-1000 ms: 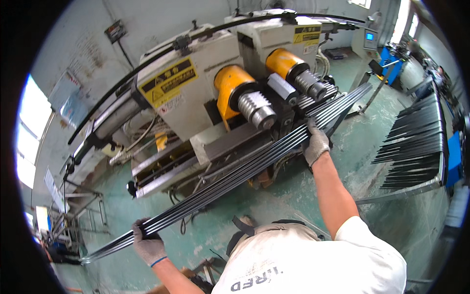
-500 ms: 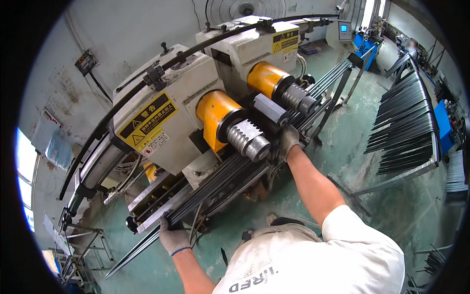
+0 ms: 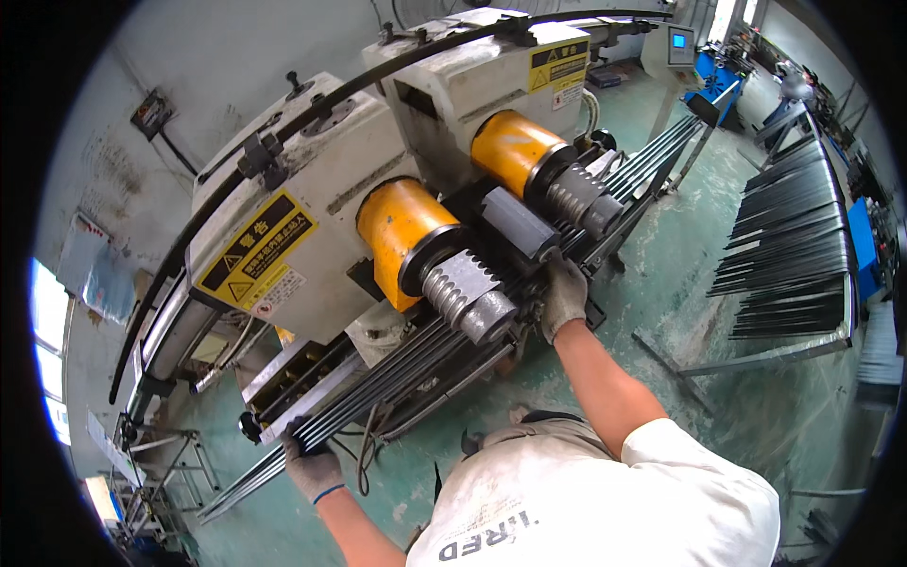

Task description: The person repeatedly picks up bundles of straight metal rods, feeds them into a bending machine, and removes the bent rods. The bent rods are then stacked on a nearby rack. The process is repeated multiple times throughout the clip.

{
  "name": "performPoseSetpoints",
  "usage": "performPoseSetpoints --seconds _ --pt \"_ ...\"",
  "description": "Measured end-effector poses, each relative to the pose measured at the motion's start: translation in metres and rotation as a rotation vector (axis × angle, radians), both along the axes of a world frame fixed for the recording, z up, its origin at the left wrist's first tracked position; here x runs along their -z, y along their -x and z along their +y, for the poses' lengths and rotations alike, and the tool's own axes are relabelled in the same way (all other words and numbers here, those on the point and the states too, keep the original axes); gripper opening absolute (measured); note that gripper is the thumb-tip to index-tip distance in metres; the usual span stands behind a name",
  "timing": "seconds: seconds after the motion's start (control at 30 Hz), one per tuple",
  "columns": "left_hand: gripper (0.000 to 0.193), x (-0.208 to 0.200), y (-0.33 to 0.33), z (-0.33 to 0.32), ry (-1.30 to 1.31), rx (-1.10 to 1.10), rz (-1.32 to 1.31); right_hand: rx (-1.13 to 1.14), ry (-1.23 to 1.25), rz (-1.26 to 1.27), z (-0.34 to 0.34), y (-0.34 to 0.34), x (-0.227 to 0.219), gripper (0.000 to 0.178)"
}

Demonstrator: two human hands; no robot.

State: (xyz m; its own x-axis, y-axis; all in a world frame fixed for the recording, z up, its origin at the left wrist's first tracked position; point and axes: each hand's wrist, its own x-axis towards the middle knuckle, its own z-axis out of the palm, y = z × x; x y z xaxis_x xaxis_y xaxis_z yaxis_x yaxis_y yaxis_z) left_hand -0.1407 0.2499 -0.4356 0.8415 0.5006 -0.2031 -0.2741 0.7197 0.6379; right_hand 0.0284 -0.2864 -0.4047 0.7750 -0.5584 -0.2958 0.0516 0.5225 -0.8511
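A row of long, dark metal rods (image 3: 383, 370) runs slantwise along the front of a bending machine (image 3: 293, 203), its left ends sticking out past the machine. My left hand (image 3: 315, 470), in a light knitted glove, is closed round the rods near that end, thumb on top. My right hand (image 3: 565, 295), gloved too, is curled at the rods further right, just below a grey block with flat sides (image 3: 520, 223); its fingertips are partly hidden. Between my hands, above the rods, juts a ridged steel die (image 3: 468, 295) on an orange cylinder (image 3: 402, 234).
A second orange cylinder (image 3: 518, 146) with a ridged die stands further right. On the right, a metal rack (image 3: 789, 354) carries many dark rods. A control panel (image 3: 676, 43) with a lit screen stands behind. A black hose (image 3: 364, 463) hangs below the machine. Another person (image 3: 792, 94) is far off.
My left hand has slid slightly left and down along the rods, which lie more side by side at that end. My right hand has stayed close to the grey block. The whole view has shifted a little.
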Motion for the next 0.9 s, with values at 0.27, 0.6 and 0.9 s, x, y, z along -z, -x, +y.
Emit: performPoseSetpoints --seconds 0.27,0.6,0.9 --pt "0.031 -0.028 -0.028 -0.101 0.202 -0.012 -0.019 0.035 0.107 -0.020 -0.034 0.056 0.051 0.043" --pt "0.032 -0.024 -0.007 -0.079 0.097 -0.063 -0.055 -0.086 0.179 0.240 -0.072 0.108 0.107 0.051" --pt "0.037 -0.015 -0.008 -0.104 0.195 -0.048 0.096 -0.404 0.440 0.281 -0.033 0.097 0.139 0.059"
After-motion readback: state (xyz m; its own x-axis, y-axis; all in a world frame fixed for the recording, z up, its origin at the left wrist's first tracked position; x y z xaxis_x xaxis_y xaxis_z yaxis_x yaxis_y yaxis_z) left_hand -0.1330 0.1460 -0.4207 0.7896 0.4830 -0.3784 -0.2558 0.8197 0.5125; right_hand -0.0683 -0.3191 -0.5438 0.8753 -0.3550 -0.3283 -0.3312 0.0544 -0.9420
